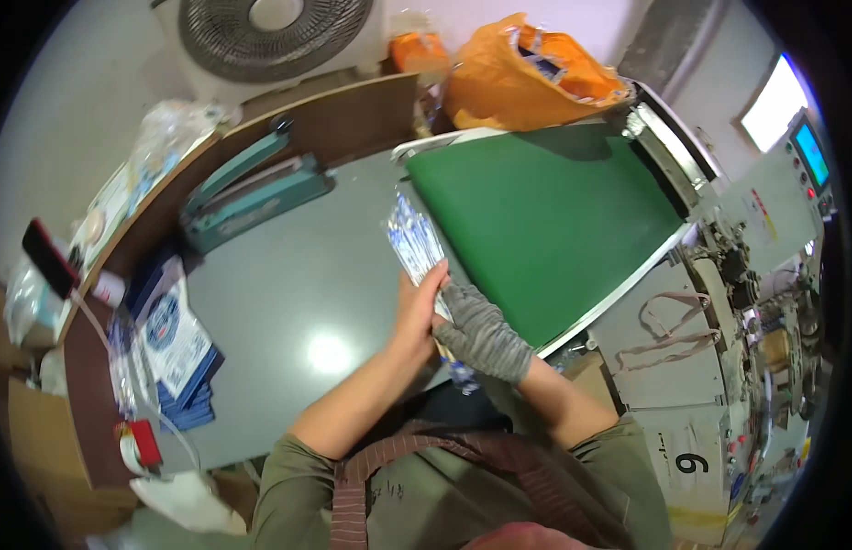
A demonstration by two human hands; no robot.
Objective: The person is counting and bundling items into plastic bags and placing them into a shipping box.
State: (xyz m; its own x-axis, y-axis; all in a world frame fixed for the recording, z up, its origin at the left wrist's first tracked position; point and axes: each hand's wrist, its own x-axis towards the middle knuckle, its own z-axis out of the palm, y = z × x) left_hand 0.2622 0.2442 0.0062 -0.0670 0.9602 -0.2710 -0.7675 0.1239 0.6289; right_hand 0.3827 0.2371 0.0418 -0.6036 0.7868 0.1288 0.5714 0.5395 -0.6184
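Note:
A bundle of slim blue-and-white plastic packets (413, 240) stands upright between my hands over the grey table (288, 302). My bare left hand (415, 310) wraps round its left side, thumb up. On the other side my right hand (481, 328), in a grey knitted glove, closes round the lower part. The bundle's top fans out a little above my fingers, and its blue lower end (460, 376) sticks out below the glove. My palms and fingers hide its middle.
A green conveyor belt (545, 220) runs close on the right, beside machinery with a control screen (810, 154). At the table's back left stands a teal hand sealer (256, 197). Blue-and-white bags (176, 339) lie stacked at the left. An orange plastic bag (499, 82) sits behind the belt.

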